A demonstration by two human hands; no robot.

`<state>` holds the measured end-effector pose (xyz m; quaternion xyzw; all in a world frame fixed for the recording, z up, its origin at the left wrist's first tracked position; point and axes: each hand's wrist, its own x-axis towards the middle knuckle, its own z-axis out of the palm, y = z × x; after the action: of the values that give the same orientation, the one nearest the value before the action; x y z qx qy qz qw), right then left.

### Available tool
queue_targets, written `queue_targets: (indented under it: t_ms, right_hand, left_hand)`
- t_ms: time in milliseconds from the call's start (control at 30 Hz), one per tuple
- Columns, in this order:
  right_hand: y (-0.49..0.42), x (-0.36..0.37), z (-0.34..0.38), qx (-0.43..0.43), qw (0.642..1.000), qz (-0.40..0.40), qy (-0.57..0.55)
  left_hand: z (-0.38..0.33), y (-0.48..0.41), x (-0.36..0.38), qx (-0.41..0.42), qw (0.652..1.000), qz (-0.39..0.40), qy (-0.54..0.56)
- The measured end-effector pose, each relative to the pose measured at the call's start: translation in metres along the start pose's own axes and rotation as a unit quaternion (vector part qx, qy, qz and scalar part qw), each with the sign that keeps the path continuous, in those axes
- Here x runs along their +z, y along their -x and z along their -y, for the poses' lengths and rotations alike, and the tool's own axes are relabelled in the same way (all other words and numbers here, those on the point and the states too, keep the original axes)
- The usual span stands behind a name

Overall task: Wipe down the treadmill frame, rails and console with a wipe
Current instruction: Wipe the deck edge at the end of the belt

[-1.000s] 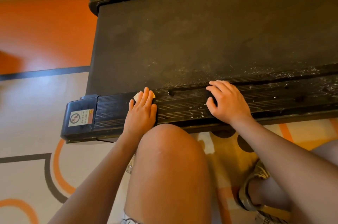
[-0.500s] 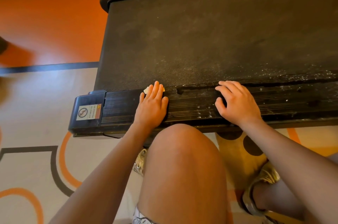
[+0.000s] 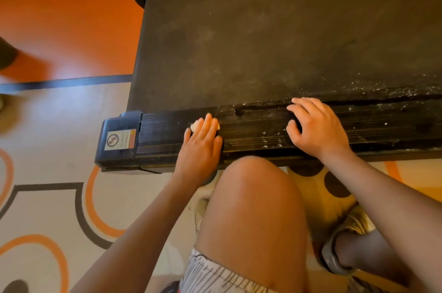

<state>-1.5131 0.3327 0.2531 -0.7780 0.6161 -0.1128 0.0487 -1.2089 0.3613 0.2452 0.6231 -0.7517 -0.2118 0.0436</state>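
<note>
Pressing the wipe flat under straight fingers, the left hand lies on the near side rail of the treadmill, close to its end cap. The right hand rests further right on the same rail, fingers bent, gripping nothing. The rail runs left to right; white specks lie right of the wipe, so the stroke probably goes there.

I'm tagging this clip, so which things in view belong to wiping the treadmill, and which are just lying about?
In the job: left hand pressing the wipe, side rail, end cap, right hand resting on the rail.
Just there: patterned floor, shoe, treadmill belt.
</note>
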Motion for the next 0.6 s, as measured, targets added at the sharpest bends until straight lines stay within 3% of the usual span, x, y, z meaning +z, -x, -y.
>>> queue_targets:
  t_ms: [167, 433, 600]
  right_hand:
    - [0.0, 0.0, 0.0, 0.002, 1.0, 0.003, -0.004]
    - [0.0, -0.002, 0.001, 0.007, 1.0, 0.007, -0.006]
    - [0.0, -0.003, 0.001, 0.008, 1.0, 0.003, -0.002]
  left_hand:
    - [-0.017, -0.04, -0.001, -0.032, 0.999, -0.013, 0.021]
    - [-0.01, 0.042, 0.024, -0.019, 0.999, -0.025, 0.035]
    - [-0.015, -0.006, 0.012, -0.038, 0.999, -0.027, 0.021]
